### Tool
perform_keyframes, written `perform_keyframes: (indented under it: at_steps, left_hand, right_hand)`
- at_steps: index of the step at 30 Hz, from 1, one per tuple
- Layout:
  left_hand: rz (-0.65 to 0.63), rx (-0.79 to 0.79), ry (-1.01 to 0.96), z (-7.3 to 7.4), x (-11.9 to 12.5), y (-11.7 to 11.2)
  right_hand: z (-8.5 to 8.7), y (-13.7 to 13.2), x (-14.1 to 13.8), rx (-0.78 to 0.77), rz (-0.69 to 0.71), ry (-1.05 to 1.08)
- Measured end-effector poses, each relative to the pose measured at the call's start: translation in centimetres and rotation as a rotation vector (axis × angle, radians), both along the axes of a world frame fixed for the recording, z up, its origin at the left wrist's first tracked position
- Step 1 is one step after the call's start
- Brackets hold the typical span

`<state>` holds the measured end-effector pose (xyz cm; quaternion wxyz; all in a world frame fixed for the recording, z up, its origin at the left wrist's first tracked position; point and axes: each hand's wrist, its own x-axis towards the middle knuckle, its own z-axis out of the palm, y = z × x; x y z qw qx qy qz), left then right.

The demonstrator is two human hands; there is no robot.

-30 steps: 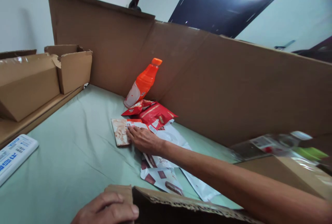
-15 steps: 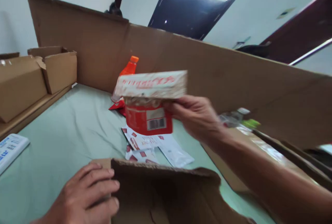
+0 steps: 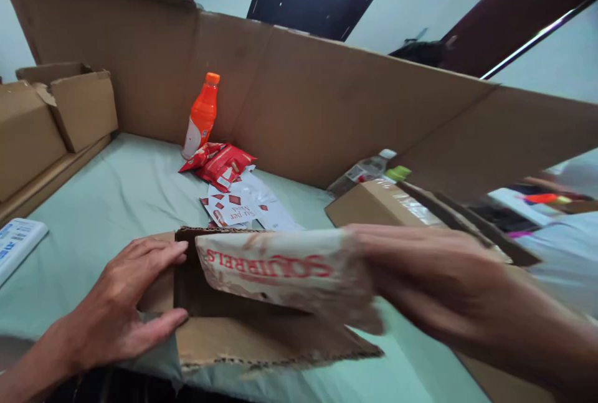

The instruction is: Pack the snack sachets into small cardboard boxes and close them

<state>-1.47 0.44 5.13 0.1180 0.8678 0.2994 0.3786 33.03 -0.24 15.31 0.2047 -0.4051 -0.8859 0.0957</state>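
Note:
My right hand (image 3: 420,278), blurred by motion, grips the right end of a snack packet (image 3: 266,266) with a cream top and red "SQUIRRELS" lettering. The packet is tilted over the mouth of an open cardboard box (image 3: 275,337), its lower part hidden inside or behind the box walls. My left hand (image 3: 126,297) clasps the box's left side, fingers at the far corner and thumb at the near one. Past the box lie white printed packets (image 3: 233,207) and a red snack bag (image 3: 224,163). Behind them an orange drink bottle (image 3: 203,113) leans slightly.
Cardboard boxes (image 3: 84,107) stand at the left, with a white printed pack (image 3: 18,244) nearer me. A tall cardboard wall (image 3: 299,104) runs along the back. On the right are a clear bottle (image 3: 362,169) and another cardboard box (image 3: 369,203). Green cloth (image 3: 144,172) covers the surface.
My right hand has brought the snack packet down and nearer, from above the white packets to the box mouth. The box now shows more of its near wall, and my view has shifted.

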Motion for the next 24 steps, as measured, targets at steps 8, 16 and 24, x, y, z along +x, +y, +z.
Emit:
perform_keyframes:
  at_steps: [8,16,24]
  left_hand:
    - [-0.041,0.042,0.116,1.2,0.1,0.0]
    - [-0.125,0.067,0.268,4.5,0.5,-0.1]
    - [-0.146,0.083,0.424,5.1,1.9,0.4]
  right_hand:
    - [-3.5,2.8,-7.0,-0.351,0.099,-0.429]
    - [-4.8,3.4,-9.3,-0.466,0.126,-0.520]
    - [-5.4,2.0,-8.8,-0.475,0.102,-0.522]
